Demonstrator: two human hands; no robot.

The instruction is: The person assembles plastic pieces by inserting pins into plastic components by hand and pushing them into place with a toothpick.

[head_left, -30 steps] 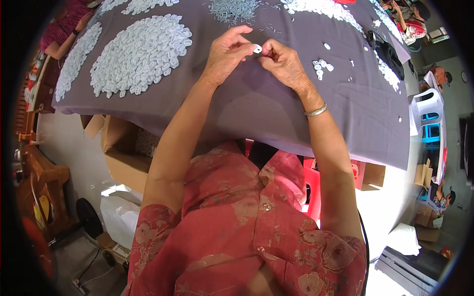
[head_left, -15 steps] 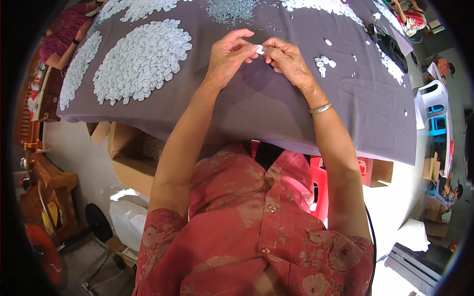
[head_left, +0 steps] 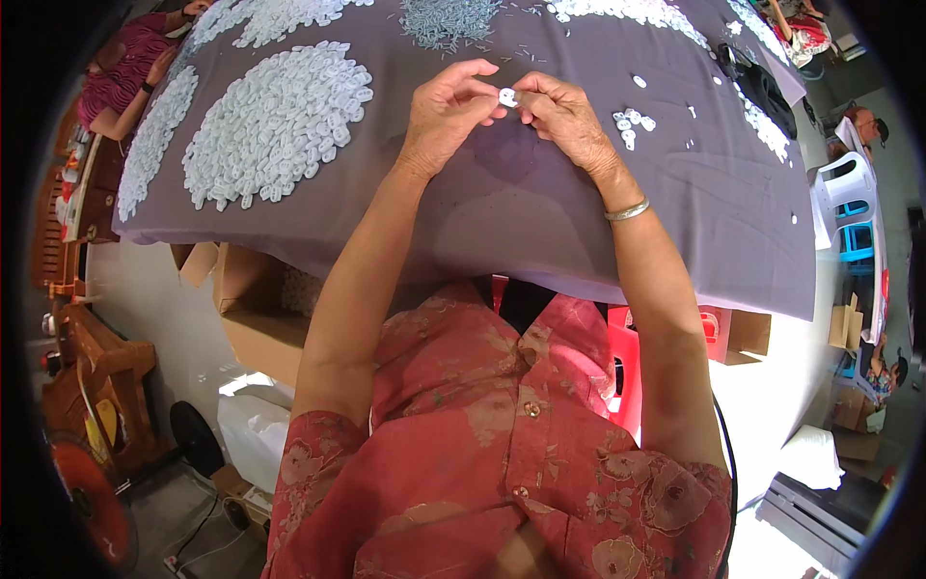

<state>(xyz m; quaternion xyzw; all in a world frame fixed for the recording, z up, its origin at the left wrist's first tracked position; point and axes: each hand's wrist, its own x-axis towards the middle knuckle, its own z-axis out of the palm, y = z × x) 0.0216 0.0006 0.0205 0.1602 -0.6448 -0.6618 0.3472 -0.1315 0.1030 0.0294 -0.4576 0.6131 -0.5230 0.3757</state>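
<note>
Above the dark cloth of the table (head_left: 482, 212), both my hands meet at one small white plastic piece (head_left: 506, 96), rounded and with dark marks or holes. My left hand (head_left: 451, 111) pinches its left side between thumb and fingers. On its right side, my right hand (head_left: 561, 116) is closed, thumb and forefinger at the piece; whether it also holds something smaller is hidden. A big pile of similar white pieces (head_left: 275, 125) spreads left of my left hand. Beyond my hands lies a heap of small grey metal screws or pins (head_left: 449, 21). Several loose white pieces (head_left: 632, 125) lie to the right.
More white pieces line the far side and both edges of the table. A black bag (head_left: 757, 87) lies at the right edge. Cardboard boxes (head_left: 256, 309) stand under the table. Another person (head_left: 125, 77) sits at the far left. A white plastic chair (head_left: 849, 188) stands right.
The white piece has turned slightly between my fingers and shows more of its face. Both hands stay almost in the same place.
</note>
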